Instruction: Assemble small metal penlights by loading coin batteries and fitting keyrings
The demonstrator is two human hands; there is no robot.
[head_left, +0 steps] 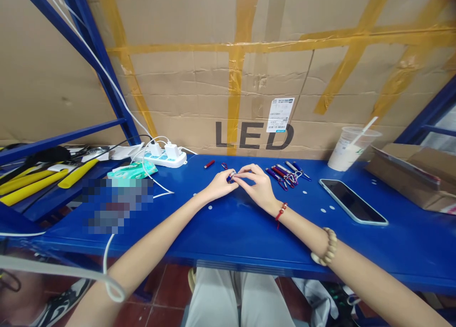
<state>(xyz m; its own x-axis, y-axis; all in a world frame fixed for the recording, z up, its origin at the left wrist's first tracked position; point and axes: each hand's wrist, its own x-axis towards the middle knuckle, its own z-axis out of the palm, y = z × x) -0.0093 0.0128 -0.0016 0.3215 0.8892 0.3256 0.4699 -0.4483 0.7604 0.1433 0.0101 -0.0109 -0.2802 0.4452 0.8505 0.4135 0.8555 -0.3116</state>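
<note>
Both my hands meet over the middle of the blue table [228, 222]. My left hand [221, 184] and my right hand [257, 184] pinch a small blue keychain gadget with a silver ring [231, 175] between their fingertips. A red clip [224, 165] lies just behind it. A small red piece [209, 164] lies further left. Several pen-like keychain gadgets in red, blue and silver [287, 172] lie in a pile to the right of my right hand. My right wrist wears a red bead string and a pale bead bracelet.
A phone [352, 201] lies face up at the right. Behind it stand a plastic cup with a straw [351, 149] and a cardboard box [416, 175]. A white power strip with chargers [166, 155], a teal packet [131, 170] and yellow-handled tools [39, 180] are at left. A taped cardboard wall backs the table.
</note>
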